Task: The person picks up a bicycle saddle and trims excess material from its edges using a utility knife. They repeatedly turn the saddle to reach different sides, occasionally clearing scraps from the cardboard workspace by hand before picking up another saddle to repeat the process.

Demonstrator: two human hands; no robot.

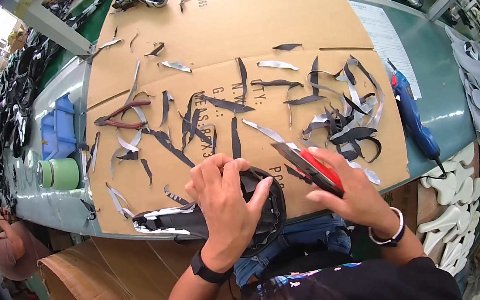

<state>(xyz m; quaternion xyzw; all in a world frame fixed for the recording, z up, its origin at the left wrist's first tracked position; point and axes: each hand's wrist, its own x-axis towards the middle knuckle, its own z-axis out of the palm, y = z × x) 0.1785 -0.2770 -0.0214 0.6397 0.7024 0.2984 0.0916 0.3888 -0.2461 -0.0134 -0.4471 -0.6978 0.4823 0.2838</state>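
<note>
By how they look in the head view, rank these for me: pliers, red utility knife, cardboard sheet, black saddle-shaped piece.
1. Cardboard sheet
2. Black saddle-shaped piece, partly hidden by the left hand
3. Red utility knife; being nearer the camera may enlarge it
4. Pliers

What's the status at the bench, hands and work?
Left hand holding black piece. Right hand gripping red-and-black knife, apart from piece. Loose strips scattered across cardboard ahead.
</note>
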